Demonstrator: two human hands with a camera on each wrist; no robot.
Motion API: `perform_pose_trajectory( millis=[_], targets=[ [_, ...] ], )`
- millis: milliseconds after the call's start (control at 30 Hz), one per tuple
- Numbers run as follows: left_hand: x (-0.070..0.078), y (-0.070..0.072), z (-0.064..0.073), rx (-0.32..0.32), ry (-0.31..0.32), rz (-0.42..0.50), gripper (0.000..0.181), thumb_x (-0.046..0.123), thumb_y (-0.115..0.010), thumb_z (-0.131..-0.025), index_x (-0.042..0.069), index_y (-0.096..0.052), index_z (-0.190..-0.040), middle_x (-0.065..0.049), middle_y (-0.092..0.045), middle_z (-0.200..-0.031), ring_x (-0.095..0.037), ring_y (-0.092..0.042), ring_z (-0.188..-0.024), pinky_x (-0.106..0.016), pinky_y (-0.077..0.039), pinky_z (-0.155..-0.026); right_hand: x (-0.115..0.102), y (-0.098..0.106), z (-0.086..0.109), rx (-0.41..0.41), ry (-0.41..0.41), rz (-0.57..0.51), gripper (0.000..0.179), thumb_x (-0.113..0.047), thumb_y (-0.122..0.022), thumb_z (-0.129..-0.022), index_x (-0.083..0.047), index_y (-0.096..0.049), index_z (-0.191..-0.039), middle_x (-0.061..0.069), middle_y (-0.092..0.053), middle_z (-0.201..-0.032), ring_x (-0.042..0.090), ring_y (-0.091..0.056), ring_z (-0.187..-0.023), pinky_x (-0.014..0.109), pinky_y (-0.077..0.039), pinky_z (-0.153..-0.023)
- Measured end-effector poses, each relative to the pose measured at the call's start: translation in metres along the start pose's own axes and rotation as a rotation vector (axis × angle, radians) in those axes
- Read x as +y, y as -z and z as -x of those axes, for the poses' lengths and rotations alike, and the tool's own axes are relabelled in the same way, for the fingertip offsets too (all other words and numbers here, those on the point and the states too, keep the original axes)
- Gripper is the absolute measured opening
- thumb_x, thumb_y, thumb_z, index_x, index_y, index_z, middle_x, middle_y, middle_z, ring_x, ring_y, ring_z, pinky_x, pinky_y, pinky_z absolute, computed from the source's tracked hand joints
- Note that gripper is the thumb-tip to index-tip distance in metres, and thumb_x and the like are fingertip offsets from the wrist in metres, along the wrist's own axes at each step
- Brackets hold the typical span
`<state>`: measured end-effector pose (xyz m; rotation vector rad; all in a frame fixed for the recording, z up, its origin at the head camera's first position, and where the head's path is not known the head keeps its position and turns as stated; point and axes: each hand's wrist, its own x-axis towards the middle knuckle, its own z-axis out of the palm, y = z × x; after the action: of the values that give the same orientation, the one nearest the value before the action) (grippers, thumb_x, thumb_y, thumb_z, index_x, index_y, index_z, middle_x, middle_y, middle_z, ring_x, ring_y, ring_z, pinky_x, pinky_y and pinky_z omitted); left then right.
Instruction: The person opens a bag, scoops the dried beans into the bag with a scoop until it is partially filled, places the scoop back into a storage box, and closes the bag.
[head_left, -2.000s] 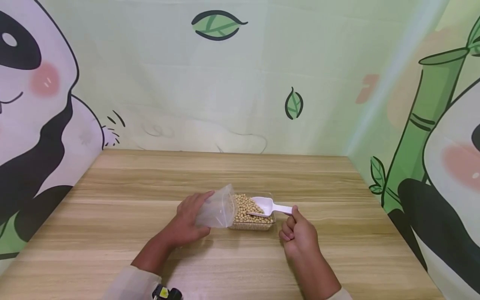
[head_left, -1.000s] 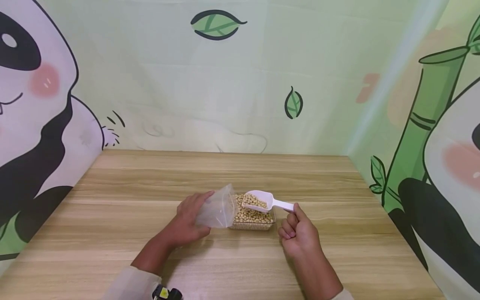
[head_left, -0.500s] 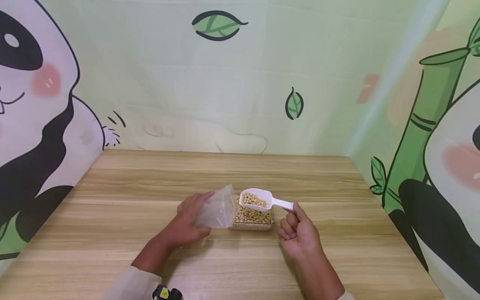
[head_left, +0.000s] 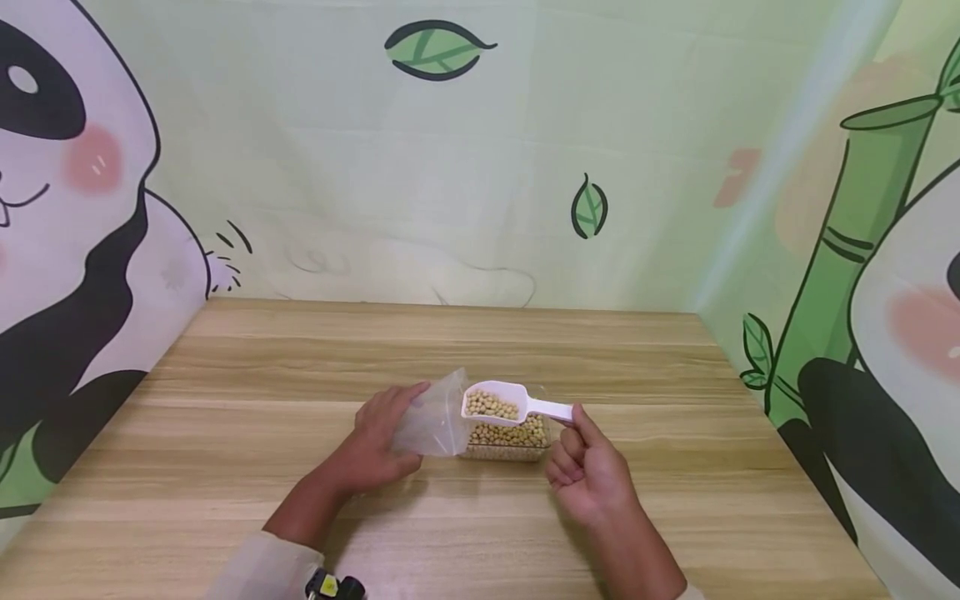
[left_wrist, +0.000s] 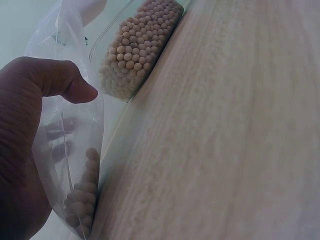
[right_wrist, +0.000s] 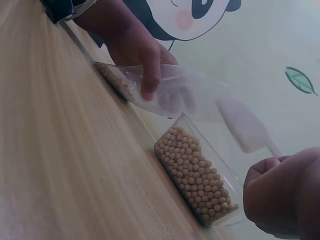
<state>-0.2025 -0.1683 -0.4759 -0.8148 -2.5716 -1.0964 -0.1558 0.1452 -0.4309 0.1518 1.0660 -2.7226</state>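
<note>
Scoop (head_left: 522,405) of beans (head_left: 491,406) held at the mouth of a clear plastic bag (head_left: 429,425)

Held above a see-through box (head_left: 504,452) on a wooden table (head_left: 262,375), open side up, with white handle angled toward the right hand (head_left: 596,475). Pinched there at the handle's end, with the lower fingers curled in toward the palm. Poised lip-first at the edge of the plastic; cannot tell whether touching it or just past it. Directly below, more beans, heaped unevenly in the box and visible through its walls. Just beside the box, the bag, tilted mouth-first toward the scoop. Gripped by the left hand (head_left: 381,439), with thumb on one side and fingers on the other; too dim through the plastic to tell whether spread or pressed together. In the bag's low end, down by the table, a small pile of beans. Near the left sleeve (head_left: 262,567), a small black device (head_left: 336,586). Behind, a pale green wall (head_left: 337,125) with drawings of pandas, bamboo (head_left: 847,250) and leaves.
</note>
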Motion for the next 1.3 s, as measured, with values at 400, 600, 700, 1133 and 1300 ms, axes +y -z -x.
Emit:
perform_pose_trajectory(
  millis=[400,600,700,1133,1300],
  targets=[
    [-0.023,-0.011,-0.001,0.020,-0.030,-0.027,0.096,0.017,-0.075,-0.072,0.023,-0.044,-0.162,-0.010,-0.059,-0.139,-0.037,-0.046,-0.131,-0.064,-0.032,-0.104,0.009,-0.009,0.005,-0.007,0.092,0.234,0.044,-0.037,-0.040,-0.118,-0.021,-0.050,-0.079,-0.007,-0.021,-0.059,0.008,-0.019,-0.052,0.026,-0.012,-0.059],
    [-0.008,-0.003,0.000,0.004,-0.010,0.000,0.093,0.014,-0.074,-0.073,0.017,-0.046,-0.161,-0.014,-0.061,-0.140,-0.043,-0.048,-0.134,-0.070,-0.031,-0.107,0.013,-0.010,0.007,-0.041,0.163,0.340,0.054,-0.034,-0.040,-0.119,-0.019,-0.027,-0.068,-0.003,-0.017,-0.060,0.011,-0.017,-0.053,0.029,-0.012,-0.058],
    [0.000,0.000,0.000,-0.003,0.009,0.003,0.091,0.014,-0.075,-0.073,0.015,-0.047,-0.160,-0.014,-0.061,-0.140,-0.043,-0.048,-0.135,-0.072,-0.031,-0.107,0.015,-0.010,0.007,-0.051,0.199,0.378,0.055,-0.032,-0.041,-0.119,-0.016,-0.024,-0.069,-0.001,-0.016,-0.061,0.012,-0.017,-0.053,0.030,-0.012,-0.058],
    [0.001,0.001,-0.002,-0.052,0.064,-0.022,0.092,0.011,-0.076,-0.075,0.014,-0.046,-0.162,-0.014,-0.061,-0.145,-0.041,-0.049,-0.138,-0.070,-0.031,-0.112,0.023,-0.017,0.011,0.039,0.333,0.522,0.055,-0.023,-0.052,-0.116,-0.005,-0.029,-0.069,-0.005,-0.024,-0.056,0.008,-0.023,-0.050,0.025,-0.018,-0.052],
    [0.001,0.000,-0.001,-0.013,0.030,-0.007,0.093,0.011,-0.076,-0.071,0.013,-0.048,-0.159,-0.014,-0.062,-0.140,-0.040,-0.050,-0.132,-0.070,-0.032,-0.108,0.024,-0.020,0.013,0.055,0.369,0.601,0.050,-0.019,-0.052,-0.116,0.008,-0.036,-0.076,-0.006,-0.027,-0.056,0.007,-0.026,-0.051,0.025,-0.020,-0.052]
  ],
)
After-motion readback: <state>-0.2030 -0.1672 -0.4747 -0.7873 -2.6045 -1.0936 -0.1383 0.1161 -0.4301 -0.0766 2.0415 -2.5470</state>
